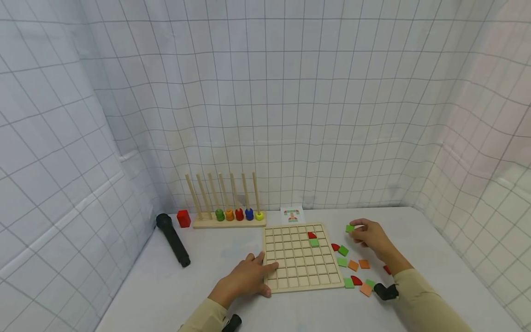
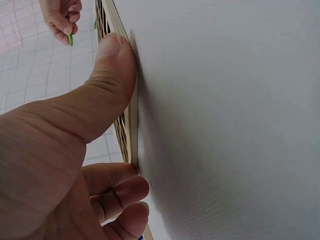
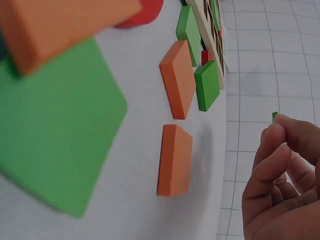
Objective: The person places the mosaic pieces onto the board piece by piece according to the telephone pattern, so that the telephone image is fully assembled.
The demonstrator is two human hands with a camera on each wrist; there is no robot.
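A wooden grid board (image 1: 294, 264) lies on the table with a red quarter-circle tile (image 1: 312, 235) and a green square tile (image 1: 314, 242) in its upper cells. My left hand (image 1: 246, 279) grips the board's near left corner. Its index finger lies over the grid, while the thumb (image 2: 112, 75) touches the front edge in the left wrist view. To the right of the board, my right hand (image 1: 370, 236) pinches a green tile (image 1: 350, 228) between thumb and fingertips, raised above the table. Only a sliver of that tile shows in the right wrist view.
Right of the board lie loose tiles: orange tiles (image 1: 364, 264), green tiles (image 1: 343, 250) and red tiles (image 1: 356, 280). Behind it stand a pattern card (image 1: 292, 215) and a pegged bead stand (image 1: 230, 224). Farther left are a red block (image 1: 184, 218) and a black microphone (image 1: 173, 240).
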